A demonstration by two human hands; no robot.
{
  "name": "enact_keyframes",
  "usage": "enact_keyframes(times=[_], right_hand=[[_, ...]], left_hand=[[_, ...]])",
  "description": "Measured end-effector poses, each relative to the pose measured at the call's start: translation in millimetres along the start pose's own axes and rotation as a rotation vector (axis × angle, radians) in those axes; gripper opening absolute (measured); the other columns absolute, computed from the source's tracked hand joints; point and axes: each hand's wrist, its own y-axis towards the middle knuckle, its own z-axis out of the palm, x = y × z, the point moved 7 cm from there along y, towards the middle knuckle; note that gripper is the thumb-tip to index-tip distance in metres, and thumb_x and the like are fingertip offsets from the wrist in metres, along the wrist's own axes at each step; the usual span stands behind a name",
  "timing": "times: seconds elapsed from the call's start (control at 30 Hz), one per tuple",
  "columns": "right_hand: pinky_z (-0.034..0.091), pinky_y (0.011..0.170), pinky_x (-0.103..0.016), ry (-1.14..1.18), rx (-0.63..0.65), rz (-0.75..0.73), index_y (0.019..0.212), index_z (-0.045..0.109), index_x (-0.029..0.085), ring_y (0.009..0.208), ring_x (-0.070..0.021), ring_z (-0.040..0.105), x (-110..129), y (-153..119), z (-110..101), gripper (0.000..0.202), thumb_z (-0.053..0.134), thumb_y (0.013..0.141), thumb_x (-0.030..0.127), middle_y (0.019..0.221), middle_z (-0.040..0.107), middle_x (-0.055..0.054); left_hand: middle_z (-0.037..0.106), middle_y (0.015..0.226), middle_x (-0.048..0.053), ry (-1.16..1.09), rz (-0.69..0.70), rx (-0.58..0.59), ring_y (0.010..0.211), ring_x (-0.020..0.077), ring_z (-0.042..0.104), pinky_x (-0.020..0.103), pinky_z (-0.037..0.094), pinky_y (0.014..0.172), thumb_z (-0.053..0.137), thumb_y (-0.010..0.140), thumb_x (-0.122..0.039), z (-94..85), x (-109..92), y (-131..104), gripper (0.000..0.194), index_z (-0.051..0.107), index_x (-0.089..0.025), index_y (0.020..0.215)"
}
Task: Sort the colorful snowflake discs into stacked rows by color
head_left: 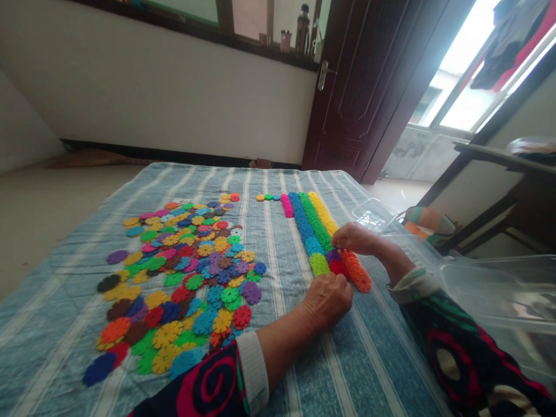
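My left hand (328,298) is closed, its fingers curled at the near end of a short row of red plastic snowflake discs (339,268). My right hand (356,238) is pinched just beyond, beside purple discs (333,255). The fingertips of both hands are partly hidden, so what they grip cannot be made out. Overlapping rows lie around them: yellow discs (322,211), green discs (313,220), blue discs (302,220), lime discs (319,264) and orange discs (356,272). A short pink row (286,205) sits at the far left of these.
Loose mixed-colour discs (186,278) spread over the left of the striped cloth (278,347). Several single discs (268,197) lie near the far edge. Clear plastic containers (478,289) stand at the right, beyond my right arm. A dark red door (347,104) rises behind.
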Motion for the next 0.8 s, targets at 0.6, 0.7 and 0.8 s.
enact_keyframes(times=[0.6,0.7,0.8], right_hand=[[0.045,0.071,-0.022,-0.017,-0.025,-0.073,0.081,0.077,0.021,0.076,-0.0145,0.064,1.6,-2.1,9.4,0.023,0.058,0.077,0.009,0.078,0.073,0.0],[0.046,0.073,-0.023,-0.024,-0.016,-0.081,0.082,0.077,0.021,0.077,-0.0148,0.064,2.8,-0.4,10.6,0.023,0.058,0.077,0.01,0.08,0.073,0.0],[0.045,0.074,-0.023,-0.03,-0.011,-0.085,0.083,0.078,0.021,0.078,-0.0152,0.065,3.5,1.3,11.0,0.023,0.058,0.077,0.009,0.081,0.074,-0.001]], left_hand=[[0.059,0.08,0.01,0.014,0.022,-0.028,0.075,0.0208,0.057,0.032,0.045,0.059,0.039,0.093,-0.012,3.3,0.4,0.1,0.023,0.062,-0.012,0.086],[0.06,0.079,0.01,0.024,0.023,-0.043,0.075,0.0216,0.058,0.032,0.045,0.059,0.039,0.092,-0.011,2.6,0.3,0.2,0.024,0.062,-0.012,0.086],[0.06,0.078,0.01,0.028,0.024,-0.048,0.075,0.022,0.059,0.032,0.045,0.058,0.039,0.092,-0.011,2.2,0.1,0.6,0.024,0.063,-0.012,0.085]])
